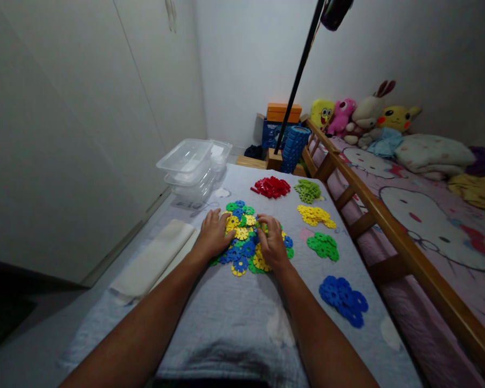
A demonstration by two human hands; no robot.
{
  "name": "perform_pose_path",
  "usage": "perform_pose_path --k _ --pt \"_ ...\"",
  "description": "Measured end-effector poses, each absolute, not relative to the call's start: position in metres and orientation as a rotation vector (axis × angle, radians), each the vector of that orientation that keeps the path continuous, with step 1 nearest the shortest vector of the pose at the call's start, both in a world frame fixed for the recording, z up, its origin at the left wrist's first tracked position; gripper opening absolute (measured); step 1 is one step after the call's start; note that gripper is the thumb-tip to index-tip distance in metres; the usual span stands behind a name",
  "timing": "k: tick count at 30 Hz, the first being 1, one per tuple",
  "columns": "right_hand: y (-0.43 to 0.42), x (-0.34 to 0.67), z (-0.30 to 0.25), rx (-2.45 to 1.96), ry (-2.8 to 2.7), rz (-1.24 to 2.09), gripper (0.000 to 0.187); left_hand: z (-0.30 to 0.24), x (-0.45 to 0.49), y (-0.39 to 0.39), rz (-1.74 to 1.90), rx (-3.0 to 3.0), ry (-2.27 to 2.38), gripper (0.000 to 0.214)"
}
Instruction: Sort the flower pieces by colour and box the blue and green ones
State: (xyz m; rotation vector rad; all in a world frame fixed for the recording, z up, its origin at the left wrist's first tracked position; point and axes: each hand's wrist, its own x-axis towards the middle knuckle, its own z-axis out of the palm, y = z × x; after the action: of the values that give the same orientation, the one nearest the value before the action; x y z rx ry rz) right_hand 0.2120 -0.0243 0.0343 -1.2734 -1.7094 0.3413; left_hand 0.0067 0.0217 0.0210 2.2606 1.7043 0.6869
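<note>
A mixed pile of plastic snowflake discs (241, 234) in blue, yellow and green lies on the cloth-covered table (234, 323). My left hand (215, 234) rests at the pile's left edge, its fingers stretched and thumb out over the discs. Across from it, my right hand (272, 242) bends over the right part of the pile. Its fingers curl toward the thumb; whatever is between them is too small to make out. To the right are single-colour heaps: yellow discs (316, 215), green discs (323, 246) and blue discs (343, 299).
Red plastic pieces (271, 187) and light-green pieces (307, 191) lie at the table's far side. Stacked clear plastic boxes (186, 159) stand at the back left, near a folded cream cloth (156, 258). A wooden bed rail (372, 223) runs along the right.
</note>
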Motion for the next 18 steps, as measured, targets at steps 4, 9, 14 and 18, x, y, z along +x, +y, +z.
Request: perform_pose_path --k 4,9,14,18 --pt "-0.023 0.212 0.035 -1.165 -1.461 0.620 0.021 0.021 0.010 0.021 0.606 2.296 1.607 0.048" --pt "-0.021 0.214 0.038 -1.025 -1.179 0.910 0.021 0.031 0.011 0.019 0.579 2.314 1.323 0.041" --pt "-0.018 0.229 0.065 -0.989 -0.949 1.061 0.025 0.038 0.016 0.033 0.578 2.347 1.343 0.036" --pt "-0.005 0.248 0.088 -1.008 -0.836 1.288 0.034 0.035 0.017 0.065 0.593 2.359 1.511 0.043"
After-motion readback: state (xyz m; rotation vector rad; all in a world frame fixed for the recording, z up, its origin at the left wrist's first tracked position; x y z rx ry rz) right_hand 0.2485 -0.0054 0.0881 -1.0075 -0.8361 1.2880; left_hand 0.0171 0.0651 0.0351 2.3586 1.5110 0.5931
